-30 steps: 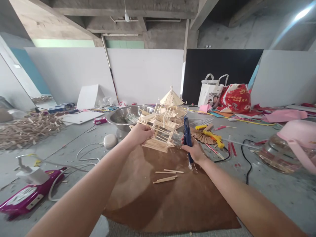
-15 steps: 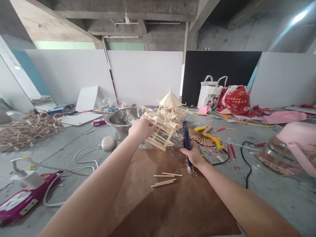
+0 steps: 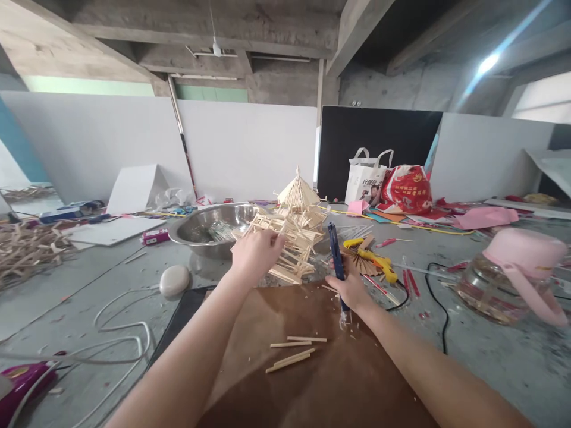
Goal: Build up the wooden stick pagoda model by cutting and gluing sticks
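A model building (image 3: 298,193) of pale wooden sticks with a pointed roof stands beyond the brown board. Over its near, left side is my left hand (image 3: 256,255), fingers pinched on a thin wooden stick (image 3: 282,228); whether that stick is fixed to the model I cannot tell. My right hand (image 3: 352,288) is wrapped round a long dark blue tool (image 3: 337,252), held upright to the right of the model. Clear material shows at the tool's lower end. Several loose sticks (image 3: 292,359) lie on the brown board (image 3: 267,398) between my forearms.
A metal basin (image 3: 196,238) stands behind my left hand. Right of the model lie a yellow glue gun (image 3: 379,261) and a folded paper fan (image 3: 360,261). A pink-lidded jug (image 3: 495,291) stands far right. White cable (image 3: 145,333) loops across the left floor.
The view has swung slightly right and up, so the surroundings sit further left and lower. Both hands keep much the same places, the left at the model, the right round the blue tool.
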A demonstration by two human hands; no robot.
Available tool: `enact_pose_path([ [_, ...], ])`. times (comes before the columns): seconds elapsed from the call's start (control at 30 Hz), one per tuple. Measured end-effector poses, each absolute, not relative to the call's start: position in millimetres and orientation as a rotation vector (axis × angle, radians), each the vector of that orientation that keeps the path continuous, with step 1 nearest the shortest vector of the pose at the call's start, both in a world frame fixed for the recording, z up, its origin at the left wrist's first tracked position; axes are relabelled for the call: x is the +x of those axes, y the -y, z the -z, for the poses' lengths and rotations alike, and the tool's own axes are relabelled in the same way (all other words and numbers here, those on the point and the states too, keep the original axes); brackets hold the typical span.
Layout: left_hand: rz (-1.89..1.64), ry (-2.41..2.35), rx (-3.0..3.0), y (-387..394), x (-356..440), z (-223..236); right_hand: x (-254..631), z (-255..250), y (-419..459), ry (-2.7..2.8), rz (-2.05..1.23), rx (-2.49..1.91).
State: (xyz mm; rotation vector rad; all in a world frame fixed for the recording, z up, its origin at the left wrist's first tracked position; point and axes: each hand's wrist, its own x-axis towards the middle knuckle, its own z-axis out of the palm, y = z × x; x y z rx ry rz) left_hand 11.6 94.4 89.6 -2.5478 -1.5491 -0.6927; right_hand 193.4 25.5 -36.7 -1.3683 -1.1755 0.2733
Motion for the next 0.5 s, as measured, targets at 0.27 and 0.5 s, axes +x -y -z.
enact_pose_path([
  [0.27,0.837,1.22,-2.589,-97.0,13.2,-65.0,228.5,-6.8,-31.2,1.347,0.306,-1.694],
  [0.5,0.854,1.154,-2.527,-93.5,9.7,-54.3,219.2,-42.0,-47.9,1.599,0.668,-1.804],
])
